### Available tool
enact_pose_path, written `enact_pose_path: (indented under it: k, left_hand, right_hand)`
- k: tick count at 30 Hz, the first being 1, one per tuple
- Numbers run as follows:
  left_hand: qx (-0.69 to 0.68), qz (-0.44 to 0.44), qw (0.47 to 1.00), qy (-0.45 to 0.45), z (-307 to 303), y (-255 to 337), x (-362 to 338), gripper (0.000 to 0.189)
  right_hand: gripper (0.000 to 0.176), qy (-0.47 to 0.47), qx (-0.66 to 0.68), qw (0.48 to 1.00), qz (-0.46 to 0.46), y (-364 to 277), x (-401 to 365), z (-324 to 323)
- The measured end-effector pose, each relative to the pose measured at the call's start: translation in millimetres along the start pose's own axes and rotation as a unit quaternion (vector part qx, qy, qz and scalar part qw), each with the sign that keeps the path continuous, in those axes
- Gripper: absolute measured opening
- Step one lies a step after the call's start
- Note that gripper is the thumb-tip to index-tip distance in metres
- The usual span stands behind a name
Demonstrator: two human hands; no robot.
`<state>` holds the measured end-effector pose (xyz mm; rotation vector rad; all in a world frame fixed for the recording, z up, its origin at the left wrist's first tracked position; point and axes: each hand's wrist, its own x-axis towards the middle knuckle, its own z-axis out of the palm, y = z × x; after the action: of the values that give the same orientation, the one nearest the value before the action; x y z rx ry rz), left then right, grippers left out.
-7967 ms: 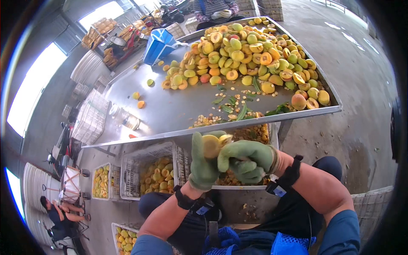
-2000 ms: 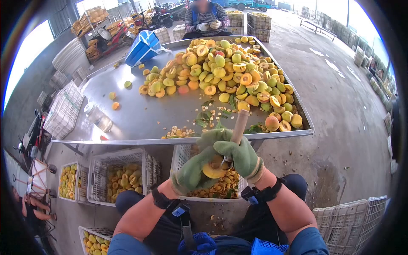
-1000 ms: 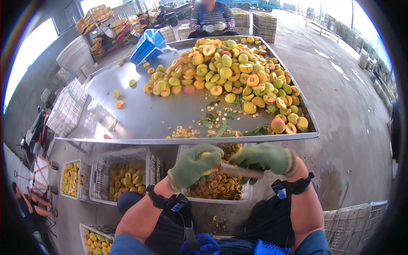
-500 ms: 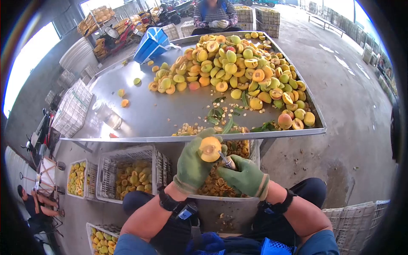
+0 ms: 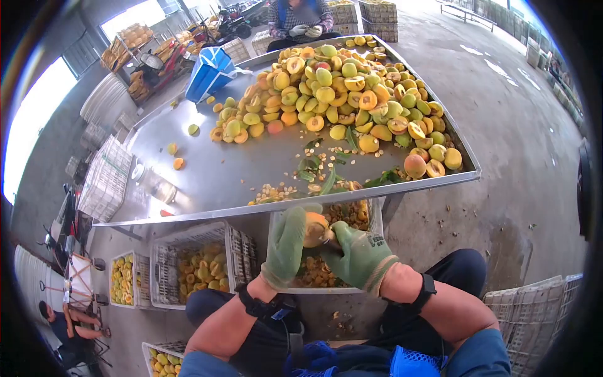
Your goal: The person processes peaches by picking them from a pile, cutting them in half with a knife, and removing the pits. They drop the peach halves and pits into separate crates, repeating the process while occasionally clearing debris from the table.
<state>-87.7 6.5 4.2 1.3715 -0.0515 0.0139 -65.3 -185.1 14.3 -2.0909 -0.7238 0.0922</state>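
Observation:
My left hand (image 5: 286,246), in a green work glove, is closed around a halved yellow peach (image 5: 315,229) above the crate by my knees. Close on its right, my gloved right hand (image 5: 363,254) grips a small pitting knife, its blade and handle now mostly hidden by the fingers and the fruit. Beneath both hands, the crate (image 5: 375,220) contains pit pieces and fruit scraps. Pale pits (image 5: 276,191) and green leaves (image 5: 329,181) lie near the front edge of the metal table (image 5: 220,169).
A big heap of halved peaches (image 5: 326,94) covers the table's far and right side. A blue bag (image 5: 210,74) and a clear jar (image 5: 156,184) stand on the left. Crates of peaches (image 5: 233,251) sit on the floor. Across the table sits a person (image 5: 301,22) in gloves.
The peach half has turned from its cut face towards me to a tilted side view. My right hand has come up against it, covering the knife. The view has shifted slightly.

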Motion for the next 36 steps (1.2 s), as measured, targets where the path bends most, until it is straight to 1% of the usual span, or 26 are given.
enact_pose_path:
  k: [1, 4, 7, 10, 13, 16, 19, 22, 25, 28, 31, 34, 36]
  left_hand:
    - [0.007, 0.0, 1.0, 0.004, 1, -1, -1, 0.043]
    - [-0.074, -0.049, 0.996, -0.011, 12, 5, -4, 0.046]
    - [-0.044, -0.046, 0.998, 0.016, 24, 11, -4, 0.046]
    - [0.04, 0.003, 0.998, 0.04, 23, 8, -2, 0.047]
    - [0.015, -0.023, 0.998, 0.054, 24, 9, -3, 0.047]
    - [0.049, -0.018, 0.997, 0.056, 19, 4, -5, 0.049]
    - [0.051, 0.013, 0.996, 0.067, 21, 2, -8, 0.046]
    - [0.083, 0.029, 0.992, 0.09, 21, -1, -8, 0.044]
    - [0.085, 0.041, 0.99, 0.108, 26, -1, -10, 0.042]
    - [0.099, 0.064, 0.986, 0.119, 28, -2, -13, 0.041]
    - [0.119, 0.107, 0.98, 0.122, 27, -6, -13, 0.039]
    - [0.154, 0.116, 0.973, 0.127, 28, -6, -13, 0.036]
    - [0.161, 0.102, 0.973, 0.131, 27, -7, -9, 0.034]
  right_hand:
    - [0.021, -0.003, -0.006, 1.0, 0.007, 0, 0, -3]
    - [0.048, -0.031, -0.033, 0.999, 0.028, -7, 0, -13]
    - [0.05, -0.04, -0.051, 0.997, 0.032, -3, -2, -8]
    - [0.048, -0.044, -0.068, 0.996, 0.035, -7, -2, -6]
    - [0.039, -0.042, -0.079, 0.995, 0.035, -5, -1, 0]
    - [0.031, -0.056, -0.096, 0.993, 0.044, -4, -1, 7]
    - [0.026, -0.027, -0.097, 0.994, 0.029, -6, -6, 14]
    - [0.022, -0.02, -0.091, 0.995, 0.022, -6, -9, 17]
    - [0.025, 0.014, -0.072, 0.997, 0.023, -2, -11, 28]
    - [0.026, 0.02, -0.069, 0.997, 0.013, 0, -15, 33]
    - [0.026, 0.017, -0.048, 0.998, 0.022, -6, -16, 31]
    - [0.025, 0.009, -0.053, 0.998, 0.033, -9, -16, 30]
    - [0.024, 0.007, -0.079, 0.996, 0.035, -7, -15, 30]
